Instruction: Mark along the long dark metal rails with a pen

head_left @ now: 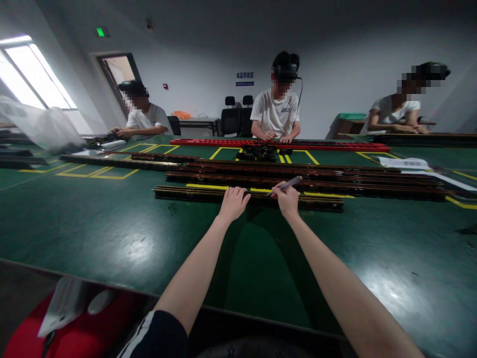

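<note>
Long dark rail (186, 193), 12 o'clock on green surface (112, 223): left hand (233, 203) flat, fingers together, resting on it; right hand (287, 199) pinching pen-like tool (288, 184) at mid-length. Further rails (335, 179) behind, untouched.

My left hand (234, 203) lies flat on the nearest long strip (194, 194), which runs left to right across the tabletop (112, 228). My right hand (287, 200) sits just right of it on the same strip, gripping a pen-like tool (289, 183). Behind lie more strips (335, 176), then a long tray (316, 145). Papers (402, 162) lie far right.
</note>
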The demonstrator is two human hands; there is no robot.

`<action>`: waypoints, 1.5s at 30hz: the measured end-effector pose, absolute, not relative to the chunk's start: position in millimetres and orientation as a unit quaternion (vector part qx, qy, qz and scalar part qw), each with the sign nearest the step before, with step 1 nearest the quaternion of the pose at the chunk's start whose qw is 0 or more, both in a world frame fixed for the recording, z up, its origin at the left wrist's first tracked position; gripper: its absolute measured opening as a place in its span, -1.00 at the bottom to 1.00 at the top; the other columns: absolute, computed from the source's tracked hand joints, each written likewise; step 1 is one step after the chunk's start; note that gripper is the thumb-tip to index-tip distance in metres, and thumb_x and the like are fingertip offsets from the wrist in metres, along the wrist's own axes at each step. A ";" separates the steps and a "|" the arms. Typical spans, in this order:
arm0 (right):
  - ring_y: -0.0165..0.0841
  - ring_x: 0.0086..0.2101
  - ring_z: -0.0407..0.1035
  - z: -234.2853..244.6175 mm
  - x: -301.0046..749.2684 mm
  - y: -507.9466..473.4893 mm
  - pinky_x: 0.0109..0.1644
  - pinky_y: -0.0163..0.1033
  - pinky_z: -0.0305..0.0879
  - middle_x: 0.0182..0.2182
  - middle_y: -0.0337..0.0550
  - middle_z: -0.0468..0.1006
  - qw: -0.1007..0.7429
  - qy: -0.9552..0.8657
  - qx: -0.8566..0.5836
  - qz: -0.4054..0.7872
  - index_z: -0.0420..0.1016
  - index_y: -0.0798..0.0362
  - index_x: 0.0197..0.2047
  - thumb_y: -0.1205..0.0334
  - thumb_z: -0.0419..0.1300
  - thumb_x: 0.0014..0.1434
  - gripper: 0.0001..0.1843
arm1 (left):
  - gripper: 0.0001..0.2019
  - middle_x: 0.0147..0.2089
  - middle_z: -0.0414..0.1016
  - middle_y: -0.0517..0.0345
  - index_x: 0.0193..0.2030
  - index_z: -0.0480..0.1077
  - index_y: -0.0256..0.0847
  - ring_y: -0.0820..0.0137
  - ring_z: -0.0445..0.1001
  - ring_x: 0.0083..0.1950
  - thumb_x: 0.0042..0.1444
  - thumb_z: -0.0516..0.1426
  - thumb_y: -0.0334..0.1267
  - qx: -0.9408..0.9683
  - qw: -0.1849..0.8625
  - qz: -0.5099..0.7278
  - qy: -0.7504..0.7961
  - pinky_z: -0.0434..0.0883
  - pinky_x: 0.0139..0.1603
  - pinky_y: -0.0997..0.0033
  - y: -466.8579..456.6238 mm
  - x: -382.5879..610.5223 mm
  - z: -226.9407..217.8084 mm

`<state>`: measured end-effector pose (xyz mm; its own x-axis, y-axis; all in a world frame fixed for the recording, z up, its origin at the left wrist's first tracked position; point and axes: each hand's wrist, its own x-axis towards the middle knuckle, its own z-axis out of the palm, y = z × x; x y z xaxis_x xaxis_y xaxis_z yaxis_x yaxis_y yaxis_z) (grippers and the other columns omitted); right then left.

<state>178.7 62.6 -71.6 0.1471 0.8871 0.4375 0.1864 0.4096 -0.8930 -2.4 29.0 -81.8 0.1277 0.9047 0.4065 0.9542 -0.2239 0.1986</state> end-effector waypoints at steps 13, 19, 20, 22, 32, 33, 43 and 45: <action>-0.26 -0.47 0.48 -71.9 169.4 58.6 -0.26 -0.16 0.39 -0.58 -0.20 0.54 0.561 -0.638 -0.443 0.285 0.41 0.01 -0.51 0.16 0.18 0.02 -0.86 | -0.59 0.18 0.43 0.00 0.20 0.31 -0.21 0.25 0.29 0.26 0.39 -0.18 -0.14 -0.759 0.063 -0.237 -0.603 -0.01 0.43 0.05 31.2 -2.5 -85.6; -0.26 -0.47 0.48 -73.0 172.7 61.9 -0.26 -0.15 0.40 -0.58 -0.20 0.56 0.567 -0.633 -0.451 0.274 0.42 0.00 -0.52 0.15 0.19 0.00 -0.86 | -0.59 0.14 0.44 0.01 0.16 0.34 -0.20 0.26 0.32 0.23 0.39 -0.19 -0.15 -0.760 0.067 -0.229 -0.604 0.03 0.40 0.08 32.0 -2.7 -86.1; -0.25 -0.47 0.48 -73.6 173.4 62.7 -0.26 -0.15 0.41 -0.58 -0.20 0.56 0.569 -0.630 -0.453 0.273 0.42 0.00 -0.52 0.15 0.19 0.00 -0.86 | -0.60 0.14 0.45 0.01 0.15 0.35 -0.20 0.26 0.32 0.22 0.39 -0.19 -0.15 -0.761 0.067 -0.228 -0.604 0.04 0.40 0.08 32.0 -2.7 -86.0; -0.25 -0.47 0.49 -74.6 174.9 64.1 -0.25 -0.14 0.41 -0.58 -0.20 0.55 0.573 -0.625 -0.455 0.273 0.42 0.00 -0.51 0.15 0.19 0.00 -0.87 | -0.61 0.14 0.45 0.02 0.14 0.35 -0.20 0.27 0.32 0.22 0.39 -0.18 -0.15 -0.761 0.067 -0.228 -0.604 0.04 0.40 0.09 32.1 -2.7 -86.0; -0.25 -0.52 0.46 -70.1 177.5 62.0 -0.28 -0.14 0.41 -0.63 -0.21 0.52 0.606 -0.590 -0.469 0.255 0.39 0.00 -0.54 0.11 0.21 -0.02 -0.82 | -0.62 0.12 0.44 0.03 0.12 0.35 -0.16 0.26 0.33 0.21 0.39 -0.19 -0.16 -0.761 0.077 -0.229 -0.601 0.09 0.37 0.09 33.7 -3.1 -88.8; -0.25 -0.52 0.46 -69.3 178.0 61.8 -0.27 -0.14 0.41 -0.64 -0.21 0.51 0.608 -0.587 -0.471 0.252 0.39 0.00 -0.55 0.11 0.21 -0.02 -0.82 | -0.62 0.12 0.44 0.03 0.12 0.34 -0.16 0.26 0.33 0.21 0.39 -0.19 -0.16 -0.761 0.075 -0.229 -0.603 0.09 0.37 0.08 33.3 -3.1 -88.4; -0.26 -0.52 0.46 -66.4 175.9 56.9 -0.31 -0.18 0.38 -0.62 -0.20 0.51 0.601 -0.594 -0.472 0.251 0.38 0.00 -0.54 0.14 0.19 -0.03 -0.85 | -0.60 0.12 0.44 0.01 0.13 0.35 -0.20 0.26 0.33 0.21 0.39 -0.20 -0.15 -0.761 0.058 -0.227 -0.605 0.09 0.37 0.10 31.6 -2.7 -85.0; -0.25 -0.51 0.46 -66.4 175.2 56.0 -0.32 -0.17 0.38 -0.62 -0.20 0.51 0.596 -0.598 -0.475 0.248 0.37 -0.01 -0.53 0.13 0.19 -0.01 -0.84 | -0.60 0.12 0.44 0.01 0.13 0.35 -0.21 0.26 0.33 0.21 0.39 -0.19 -0.14 -0.760 0.058 -0.227 -0.606 0.09 0.37 0.11 31.5 -2.4 -84.8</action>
<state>175.2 56.0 -66.4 0.1609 0.8633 0.4784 0.2726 0.4269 -0.8622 -2.4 31.5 -84.8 0.1632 0.8952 0.4147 0.9476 -0.2592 0.1866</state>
